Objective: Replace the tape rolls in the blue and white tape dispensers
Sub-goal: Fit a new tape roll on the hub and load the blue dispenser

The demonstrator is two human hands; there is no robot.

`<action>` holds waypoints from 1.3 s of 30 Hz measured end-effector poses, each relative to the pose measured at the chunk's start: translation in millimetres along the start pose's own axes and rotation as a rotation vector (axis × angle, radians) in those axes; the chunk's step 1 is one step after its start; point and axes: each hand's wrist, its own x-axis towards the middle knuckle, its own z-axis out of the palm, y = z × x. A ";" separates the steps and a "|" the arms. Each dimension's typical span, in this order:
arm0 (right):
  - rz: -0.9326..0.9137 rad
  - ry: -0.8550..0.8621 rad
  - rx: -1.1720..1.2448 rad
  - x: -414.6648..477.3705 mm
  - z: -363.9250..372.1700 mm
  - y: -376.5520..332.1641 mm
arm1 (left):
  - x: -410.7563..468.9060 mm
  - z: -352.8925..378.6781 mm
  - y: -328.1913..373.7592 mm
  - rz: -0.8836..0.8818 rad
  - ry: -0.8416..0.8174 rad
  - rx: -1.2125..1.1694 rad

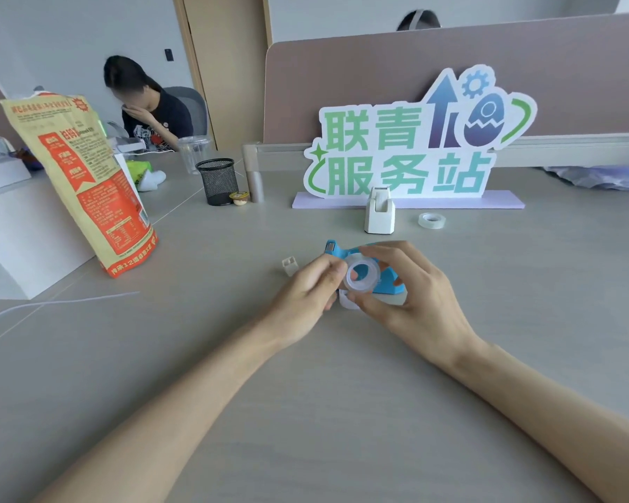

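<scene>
One head-worn wide-angle view looks forward and down across the worktop [342, 412], close over both forearms; a partition [451, 67] stands far off at 12 o'clock.

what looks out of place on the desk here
A small white part lies loose left of the blue dispenser, and a spare tape roll sits alone by the white dispenser. Nothing looks spilled or broken.
</scene>
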 end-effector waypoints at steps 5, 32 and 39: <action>0.023 0.022 0.047 -0.1 -1.3 -1.9 | 4.9 -6.7 0.8 -0.009 0.112 -0.072; 0.397 -0.019 0.555 5.0 -7.6 -14.3 | 8.3 -15.3 9.5 0.067 0.277 -0.112; 0.587 -0.080 0.904 10.4 -12.8 -5.8 | 4.3 -8.3 8.0 0.105 0.158 -0.099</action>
